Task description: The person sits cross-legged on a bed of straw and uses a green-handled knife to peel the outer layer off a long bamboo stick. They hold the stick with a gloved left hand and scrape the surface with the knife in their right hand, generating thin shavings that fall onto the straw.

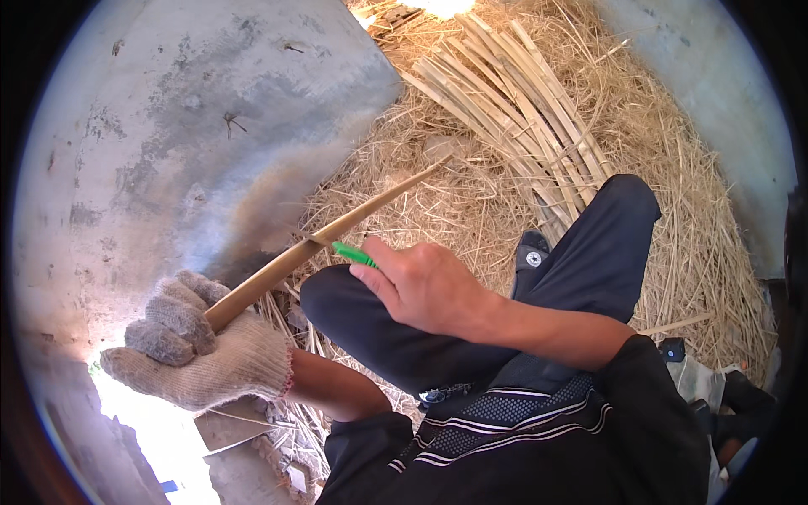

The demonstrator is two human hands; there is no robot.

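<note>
A long, flat bamboo strip [282, 263] slants from lower left to upper right across the view. My left hand [202, 345], in a dirty pale knit glove, is closed around its lower end. In my bare right hand [425, 286] is a green-handled knife [353, 253], its fingers wrapped around the handle. The short blade rests against the strip near its middle. Most of the handle is hidden inside my right fist. The strip's far end tapers over the shavings.
Pale shavings [673, 194] cover the ground. A bundle of split bamboo strips [522, 101] lies ahead to the right, beyond my bent knees. A stained plaster wall [185, 109] rises at the left, another wall [715, 93] at the right. Dark items and a pale bag [699, 379] lie at lower right.
</note>
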